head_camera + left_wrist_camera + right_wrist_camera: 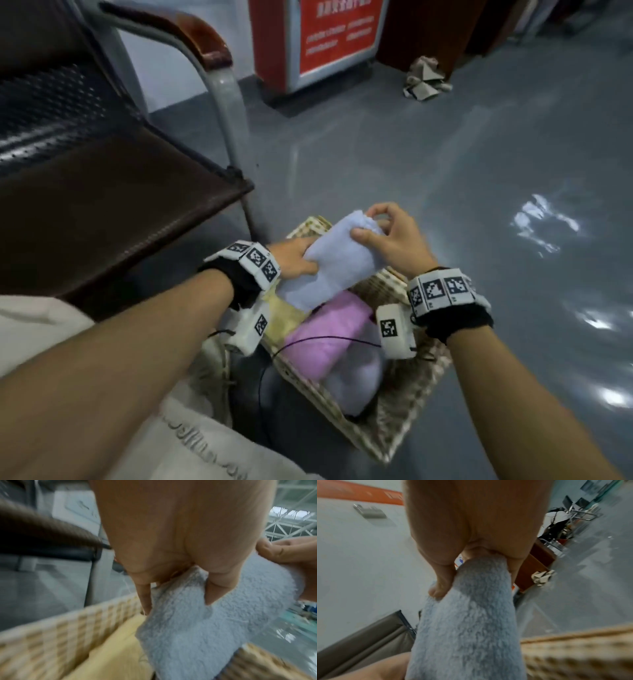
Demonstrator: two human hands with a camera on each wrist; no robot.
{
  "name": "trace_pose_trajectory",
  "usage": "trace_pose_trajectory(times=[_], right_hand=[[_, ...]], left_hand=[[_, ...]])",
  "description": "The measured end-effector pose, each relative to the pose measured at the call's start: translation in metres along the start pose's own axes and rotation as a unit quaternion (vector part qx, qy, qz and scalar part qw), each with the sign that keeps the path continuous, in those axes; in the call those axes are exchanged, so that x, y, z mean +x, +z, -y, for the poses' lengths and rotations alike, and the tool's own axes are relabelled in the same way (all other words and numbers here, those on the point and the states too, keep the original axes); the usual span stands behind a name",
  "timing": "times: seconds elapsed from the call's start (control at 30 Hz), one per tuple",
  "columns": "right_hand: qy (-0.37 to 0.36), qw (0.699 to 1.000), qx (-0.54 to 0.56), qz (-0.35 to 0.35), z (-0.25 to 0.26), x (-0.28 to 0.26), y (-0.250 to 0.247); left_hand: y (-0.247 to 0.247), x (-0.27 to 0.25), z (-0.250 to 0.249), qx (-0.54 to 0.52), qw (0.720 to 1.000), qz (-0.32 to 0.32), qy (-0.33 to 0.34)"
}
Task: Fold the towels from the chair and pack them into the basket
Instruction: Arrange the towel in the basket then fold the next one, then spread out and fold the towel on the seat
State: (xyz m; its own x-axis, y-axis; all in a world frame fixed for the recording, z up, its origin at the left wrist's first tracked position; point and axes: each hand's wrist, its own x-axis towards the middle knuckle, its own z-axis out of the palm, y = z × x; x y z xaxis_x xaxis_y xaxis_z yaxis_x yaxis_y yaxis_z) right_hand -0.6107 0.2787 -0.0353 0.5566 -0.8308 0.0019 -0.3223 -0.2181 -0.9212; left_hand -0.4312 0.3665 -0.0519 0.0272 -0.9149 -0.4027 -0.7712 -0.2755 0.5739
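A folded light-blue towel (337, 262) hangs just above the woven basket (397, 425), held by both hands. My left hand (296, 258) grips its near end, thumb on top, seen close in the left wrist view with the blue towel (197, 622) between thumb and fingers. My right hand (383, 233) pinches the far end; the right wrist view shows thumb and fingers closed on the towel (471, 615). Inside the basket lie a pink towel (329, 332), a yellow towel (284, 318) and a pale lilac towel (356, 380). The brown chair (102, 205) at the left has a bare seat.
The basket stands on the grey floor (445, 171) to the right of the chair's metal leg (226, 113). A red and white cabinet (315, 44) and a crumpled paper or cloth heap (426, 80) lie farther back. Thin black cables cross the basket.
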Motion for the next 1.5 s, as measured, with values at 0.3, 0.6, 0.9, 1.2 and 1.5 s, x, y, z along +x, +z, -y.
trace_pose_trajectory(times=[0.3, 0.6, 0.9, 1.2, 1.5], right_hand=[[0.146, 0.95, -0.243, 0.13, -0.104, -0.033, -0.009], [0.245, 0.878, -0.373, 0.173, -0.134, -0.039, 0.018], [0.024, 0.933, -0.327, 0.145, -0.006, 0.026, 0.058], [-0.228, 0.915, -0.266, 0.201, 0.22, 0.095, 0.199], [-0.343, 0.822, -0.312, 0.33, 0.342, 0.09, 0.387]], left_hand=[[0.133, 0.022, -0.001, -0.049, 0.963, 0.256, -0.062], [0.132, 0.018, 0.008, 0.016, 0.988, 0.148, -0.038], [-0.008, -0.032, 0.024, -0.116, 0.985, -0.115, -0.057], [-0.179, -0.189, 0.088, -0.299, 0.854, -0.419, -0.071], [-0.211, -0.327, 0.213, -0.359, 0.72, -0.573, -0.156]])
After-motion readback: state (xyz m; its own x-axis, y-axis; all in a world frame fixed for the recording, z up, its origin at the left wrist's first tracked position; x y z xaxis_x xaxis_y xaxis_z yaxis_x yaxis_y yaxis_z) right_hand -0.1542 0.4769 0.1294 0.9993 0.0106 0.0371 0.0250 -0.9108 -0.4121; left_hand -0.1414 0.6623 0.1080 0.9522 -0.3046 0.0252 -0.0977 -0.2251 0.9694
